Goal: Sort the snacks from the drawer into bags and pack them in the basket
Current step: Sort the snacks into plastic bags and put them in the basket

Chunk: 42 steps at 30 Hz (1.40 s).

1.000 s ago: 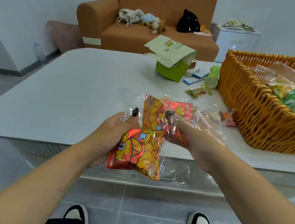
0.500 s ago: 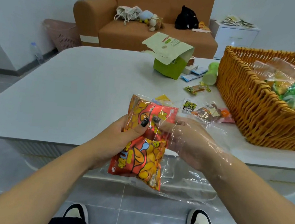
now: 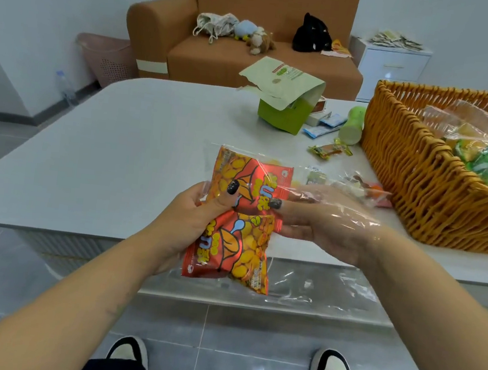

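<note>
Two red-and-orange snack packets sit in a clear plastic bag (image 3: 301, 285) held over the table's near edge. My left hand (image 3: 190, 221) grips the lower packet (image 3: 229, 250) through the film, its thumb on the upper packet (image 3: 255, 183). My right hand (image 3: 329, 228) is inside the bag, film draped over its wrist, and pinches the upper packet between thumb and fingers. The wicker basket (image 3: 413, 180) stands at the right and holds bagged snacks (image 3: 477, 153).
On the white table (image 3: 119, 146) lie another clear bag of snacks (image 3: 352, 188) beside the basket, a loose snack (image 3: 329, 149), a green cylinder (image 3: 352, 127), blue sachets and an open green box (image 3: 280, 119). A brown sofa stands behind.
My right hand has slid further into the clear bag with the second packet, which now stands above the first. My left thumb has shifted onto the upper packet.
</note>
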Available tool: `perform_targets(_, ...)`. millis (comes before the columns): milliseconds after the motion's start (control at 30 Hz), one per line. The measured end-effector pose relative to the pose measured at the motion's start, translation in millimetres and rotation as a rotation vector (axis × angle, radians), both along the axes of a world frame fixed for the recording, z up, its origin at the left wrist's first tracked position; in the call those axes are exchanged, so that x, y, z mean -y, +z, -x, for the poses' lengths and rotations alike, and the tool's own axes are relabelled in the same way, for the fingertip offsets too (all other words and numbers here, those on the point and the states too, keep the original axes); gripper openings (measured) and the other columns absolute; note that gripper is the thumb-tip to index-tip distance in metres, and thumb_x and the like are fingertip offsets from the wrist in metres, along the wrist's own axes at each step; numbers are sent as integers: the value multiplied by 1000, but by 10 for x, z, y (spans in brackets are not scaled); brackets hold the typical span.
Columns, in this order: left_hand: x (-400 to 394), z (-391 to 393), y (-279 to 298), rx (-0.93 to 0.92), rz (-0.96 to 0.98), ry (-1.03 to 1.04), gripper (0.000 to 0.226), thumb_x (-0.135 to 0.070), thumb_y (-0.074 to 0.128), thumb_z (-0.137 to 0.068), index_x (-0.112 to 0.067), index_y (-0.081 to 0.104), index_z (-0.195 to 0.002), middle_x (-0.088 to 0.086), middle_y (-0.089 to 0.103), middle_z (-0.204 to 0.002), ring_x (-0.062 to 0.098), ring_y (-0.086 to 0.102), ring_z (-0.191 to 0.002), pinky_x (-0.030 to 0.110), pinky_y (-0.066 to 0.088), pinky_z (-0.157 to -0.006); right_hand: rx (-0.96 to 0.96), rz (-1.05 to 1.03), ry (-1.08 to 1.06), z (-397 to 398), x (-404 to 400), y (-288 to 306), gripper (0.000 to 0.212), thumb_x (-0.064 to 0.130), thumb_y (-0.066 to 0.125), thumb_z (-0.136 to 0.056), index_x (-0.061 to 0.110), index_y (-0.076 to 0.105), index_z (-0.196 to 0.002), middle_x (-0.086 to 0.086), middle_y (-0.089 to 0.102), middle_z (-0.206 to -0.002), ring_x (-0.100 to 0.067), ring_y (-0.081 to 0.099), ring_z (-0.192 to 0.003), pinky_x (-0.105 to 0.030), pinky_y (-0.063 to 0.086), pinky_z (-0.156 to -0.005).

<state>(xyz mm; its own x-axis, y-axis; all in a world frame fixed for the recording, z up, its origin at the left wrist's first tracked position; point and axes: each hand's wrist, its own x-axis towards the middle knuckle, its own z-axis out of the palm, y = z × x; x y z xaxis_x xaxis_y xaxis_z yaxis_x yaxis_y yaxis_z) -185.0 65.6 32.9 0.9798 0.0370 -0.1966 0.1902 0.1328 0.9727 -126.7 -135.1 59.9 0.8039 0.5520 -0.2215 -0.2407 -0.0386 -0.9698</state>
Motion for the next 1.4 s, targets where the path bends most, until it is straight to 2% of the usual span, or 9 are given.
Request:
perform_targets(167,-32,59,-62,-15,-12,20,62,-44,80,-66,-17,60,-118,10,75,-105,29,73,-91,42,60,-76,-24,67,-50,86,-250,-163,15,9,74,-76,8,60,-71,-7,60,-76,-11,64,-69,-15,51,-58)
perform_targets(433,-238,19,-3,-28,174,358,44,-32,73,-70,-13,67,-108,13,76,-96,26,74,-75,44,61,-64,19,45,-177,-62,-109,145,11,2,58,-90,-1,67,-96,-20,73,-93,-25,73,-75,-30,59,-69)
perform_targets(567,-484,-28,-20,-17,151,695,31,-31,77,-82,-17,66,-108,7,76,-91,24,75,-73,44,60,-64,404,541,-601,-419,124,-24,13,16,56,-92,14,66,-83,-8,72,-83,-25,70,-78,-41,59,-75)
perform_targets(667,-611,-16,-55,-52,111,793,44,-37,79,-79,-18,62,-115,5,74,-98,25,74,-79,46,60,-71,592,817,-561,-548,158,-300,12,26,64,-87,17,65,-95,-3,67,-90,-25,64,-91,-30,46,-76)
perform_targets(800,-642,-7,-63,-70,109,788,48,-39,80,-77,-18,62,-117,6,74,-99,26,74,-79,49,60,-72,600,907,-228,-531,-36,-623,59,45,68,-84,20,50,-134,-10,51,-131,-26,46,-123,-34,39,-95)
perform_targets(933,-609,-25,-61,-59,108,760,45,-39,80,-77,-19,63,-114,6,75,-99,29,74,-81,56,58,-76,760,1145,-90,-427,-267,-808,65,48,58,-89,24,34,-145,-10,42,-137,-31,38,-127,-39,37,-100)
perform_targets(1067,-592,-34,-54,-62,107,715,40,-39,81,-77,-21,64,-109,7,76,-97,33,74,-83,62,56,-77,666,871,-207,-412,-333,-712,77,24,74,-79,20,33,-145,-9,36,-126,-30,48,-111,-33,42,-89)
perform_targets(1267,-650,-107,-107,-203,73,545,34,-37,77,-80,-14,66,-103,10,76,-85,28,74,-70,45,61,-61,539,946,-283,-532,-130,-600,87,22,82,-70,17,35,-144,-14,37,-136,-29,46,-119,-31,39,-89)
perform_targets(1400,-742,-245,-279,-285,35,497,40,-36,78,-80,-7,67,-105,13,75,-84,26,73,-64,38,59,-55,469,1013,-361,-629,93,-542,66,21,81,-68,5,47,-122,-14,49,-120,-26,46,-96,-30,35,-64)
